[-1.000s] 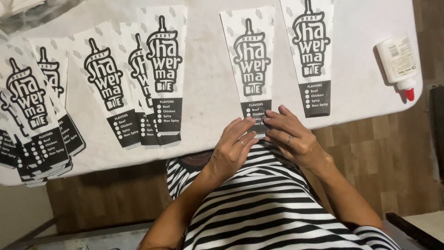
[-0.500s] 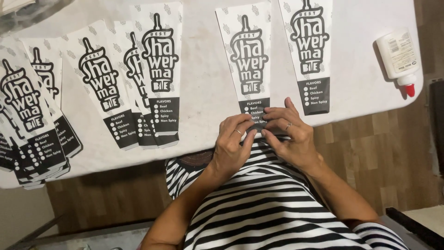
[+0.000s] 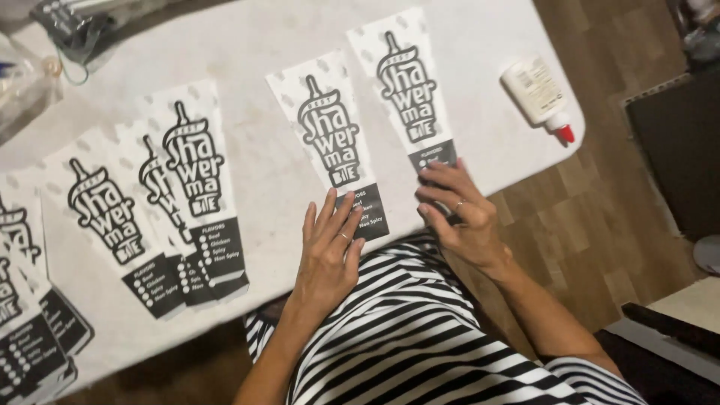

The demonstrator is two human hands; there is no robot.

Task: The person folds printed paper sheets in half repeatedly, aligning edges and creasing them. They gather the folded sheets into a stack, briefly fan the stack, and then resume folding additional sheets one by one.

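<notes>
From the head view, your left hand (image 3: 328, 251) lies flat and open, fingers spread, on the dark lower end of the middle paper sleeve (image 3: 330, 146) on the white tabletop (image 3: 255, 45), gripping nothing. Your right hand (image 3: 459, 214) rests with loosely curled fingers on the bottom end of the next sleeve (image 3: 411, 86), just right of the middle one; whether it pinches the paper, I cannot tell. A white glue bottle (image 3: 536, 94) with a red tip lies farther right. More printed sleeves (image 3: 191, 180) overlap to the left.
</notes>
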